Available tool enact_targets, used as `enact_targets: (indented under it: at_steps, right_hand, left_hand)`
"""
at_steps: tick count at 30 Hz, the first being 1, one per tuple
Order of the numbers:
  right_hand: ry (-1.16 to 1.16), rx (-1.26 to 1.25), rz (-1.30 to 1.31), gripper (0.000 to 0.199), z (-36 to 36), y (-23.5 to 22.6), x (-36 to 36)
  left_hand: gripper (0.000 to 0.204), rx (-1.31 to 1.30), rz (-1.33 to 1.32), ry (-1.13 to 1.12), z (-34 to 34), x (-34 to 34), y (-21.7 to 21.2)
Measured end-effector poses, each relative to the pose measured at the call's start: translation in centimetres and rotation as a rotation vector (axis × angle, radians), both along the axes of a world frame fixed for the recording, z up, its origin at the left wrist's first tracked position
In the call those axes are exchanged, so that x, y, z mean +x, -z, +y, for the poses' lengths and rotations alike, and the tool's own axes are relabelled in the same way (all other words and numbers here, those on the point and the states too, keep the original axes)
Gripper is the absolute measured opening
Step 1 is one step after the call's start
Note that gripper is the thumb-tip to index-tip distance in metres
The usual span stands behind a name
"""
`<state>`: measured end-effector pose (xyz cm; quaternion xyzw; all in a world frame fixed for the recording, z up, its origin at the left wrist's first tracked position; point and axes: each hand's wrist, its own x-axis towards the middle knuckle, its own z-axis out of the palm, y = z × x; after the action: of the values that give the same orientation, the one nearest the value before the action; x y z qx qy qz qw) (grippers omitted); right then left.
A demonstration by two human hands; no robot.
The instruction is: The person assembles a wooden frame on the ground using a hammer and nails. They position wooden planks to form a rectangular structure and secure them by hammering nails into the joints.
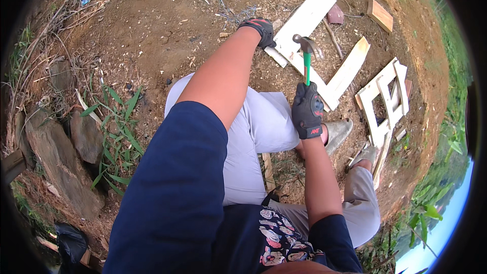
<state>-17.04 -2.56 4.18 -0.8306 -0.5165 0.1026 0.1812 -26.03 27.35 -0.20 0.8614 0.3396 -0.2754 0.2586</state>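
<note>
My right hand [307,113], in a dark glove, is closed around the green handle of a claw hammer [307,66]. The metal head sits over pale wooden boards [310,16] joined at an angle on the ground. At the left corner of these boards is my left hand [259,31], also gloved, its fingers closed on the edge of a board; its fingertips are partly hidden. One long plank of the assembly reaches toward my right foot, where a pointed board [350,69] meets it.
To the right lies a wooden frame [384,96] of nailed slats. A short wood block [380,15] and a reddish-brown piece [335,14] lie beyond the boards. Large stones [61,157] and green plants [122,132] are at left. Wood chips litter the soil.
</note>
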Motion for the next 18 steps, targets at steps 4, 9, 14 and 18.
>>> enact_targets:
  at_steps: [4, 9, 14, 18]
  right_hand:
    - [-0.058, -0.148, 0.03, 0.021, 0.3, -0.8, 1.6]
    - [0.105, 0.161, 0.079, 0.024, -1.8, -6.9, 6.9]
    - [-0.212, 0.013, 0.038, 0.022, 0.0, -6.0, 11.6]
    - [-0.496, -0.092, -0.097, 0.016, 0.0, -1.9, 13.9]
  left_hand:
    - [0.042, 0.142, 0.014, 0.004, 0.1, -2.2, -2.0]
    - [0.034, 0.159, 0.012, 0.243, -17.2, 1.8, -16.3]
    - [0.085, 0.165, -0.223, 0.159, -31.0, 4.8, -7.4]
    - [0.101, 0.324, -0.22, 0.185, -28.7, 6.6, -2.2]
